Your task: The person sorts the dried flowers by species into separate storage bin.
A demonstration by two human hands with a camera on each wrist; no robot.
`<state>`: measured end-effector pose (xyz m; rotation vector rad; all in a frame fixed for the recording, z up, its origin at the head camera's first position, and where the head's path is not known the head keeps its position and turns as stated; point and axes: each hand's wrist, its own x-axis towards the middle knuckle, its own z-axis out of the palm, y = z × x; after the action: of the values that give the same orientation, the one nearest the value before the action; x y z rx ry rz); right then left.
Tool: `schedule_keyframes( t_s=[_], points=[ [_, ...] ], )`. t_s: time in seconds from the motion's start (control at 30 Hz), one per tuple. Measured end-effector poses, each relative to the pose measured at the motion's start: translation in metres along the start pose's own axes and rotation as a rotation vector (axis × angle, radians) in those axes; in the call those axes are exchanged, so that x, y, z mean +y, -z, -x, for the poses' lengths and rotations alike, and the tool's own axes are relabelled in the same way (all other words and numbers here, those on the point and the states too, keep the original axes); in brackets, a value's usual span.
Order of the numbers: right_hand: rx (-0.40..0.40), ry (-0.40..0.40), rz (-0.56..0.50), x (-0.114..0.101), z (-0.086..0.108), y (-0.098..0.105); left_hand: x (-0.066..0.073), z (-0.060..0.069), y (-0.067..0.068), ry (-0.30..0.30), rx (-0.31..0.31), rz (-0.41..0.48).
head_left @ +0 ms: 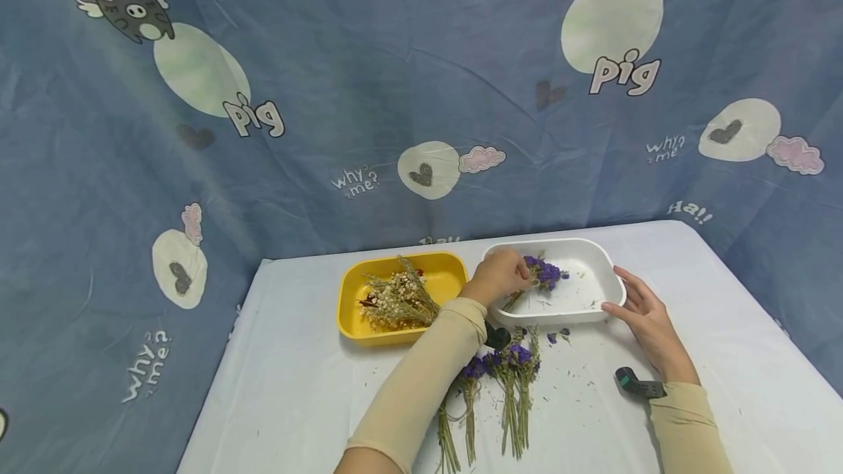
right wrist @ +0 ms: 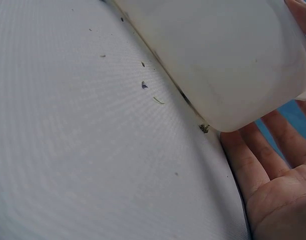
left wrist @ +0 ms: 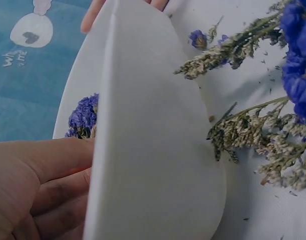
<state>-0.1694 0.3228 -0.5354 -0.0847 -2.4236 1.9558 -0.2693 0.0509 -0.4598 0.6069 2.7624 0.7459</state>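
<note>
A yellow tray (head_left: 452, 278) with cream-toned dried flowers (head_left: 398, 298) stands toward the table's (head_left: 296, 386) back edge, left of the white tray (head_left: 598, 287). Tied purple-flowered bunches (head_left: 520, 379) lie on the table at the white tray's near side, partly under the left sleeve (head_left: 421, 379). A printed blue curtain (head_left: 395, 93) hangs behind the back edge. White table surface stretches from the yellow tray to the left edge, and from the right hand (head_left: 648, 317) to the right edge. That hand's fingers, nearly straight, touch the white tray's right end. In its left half, the left hand (head_left: 503, 274) pinches a purple bunch (head_left: 546, 273), fingertips partly hidden; dense blooms point right, pale stems toward the near-left corner.
</note>
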Motion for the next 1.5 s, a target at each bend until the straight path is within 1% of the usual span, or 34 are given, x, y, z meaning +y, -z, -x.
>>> schedule_keyframes(
  t_s=[0.2,0.33,0.4,0.5,0.63,0.7,0.8,0.93,1.03,1.2,1.33,1.43,1.5],
  points=[
    [-0.002,0.002,0.002,-0.002,0.0,-0.001,0.0,0.001,-0.002,-0.017,0.011,-0.082],
    [-0.003,-0.003,-0.009,-0.003,0.001,-0.002,0.0,0.003,-0.002,-0.013,0.003,-0.141],
    [-0.005,-0.006,-0.01,-0.003,0.001,-0.002,-0.001,0.005,-0.001,-0.016,-0.005,-0.152],
    [-0.01,-0.009,-0.007,-0.002,0.0,-0.003,-0.003,0.007,0.001,-0.025,-0.009,-0.105],
    [-0.013,0.001,0.007,0.0,-0.001,-0.003,-0.008,0.01,0.004,-0.058,0.009,-0.005],
    [-0.01,0.008,0.009,0.0,-0.001,-0.003,-0.01,0.012,0.006,-0.07,0.019,0.023],
    [-0.008,0.007,0.015,0.0,-0.001,-0.002,-0.01,0.018,0.01,-0.078,0.026,0.079],
    [-0.007,-0.011,0.022,-0.003,-0.001,-0.001,-0.009,0.031,0.016,-0.076,0.03,0.183],
    [-0.007,-0.021,0.013,-0.004,-0.001,0.0,-0.008,0.042,0.018,-0.077,0.037,0.233],
    [-0.009,-0.024,0.006,-0.003,0.0,0.001,-0.006,0.064,0.019,-0.075,0.079,0.227],
    [-0.003,-0.021,0.02,-0.002,0.0,0.001,-0.005,0.082,0.017,-0.102,0.114,0.208],
    [0.0,-0.018,0.018,-0.002,0.001,0.0,-0.006,0.097,0.014,-0.112,0.129,0.23],
    [-0.003,-0.016,0.015,-0.002,0.001,0.0,-0.007,0.107,0.012,-0.112,0.136,0.262]
  ],
)
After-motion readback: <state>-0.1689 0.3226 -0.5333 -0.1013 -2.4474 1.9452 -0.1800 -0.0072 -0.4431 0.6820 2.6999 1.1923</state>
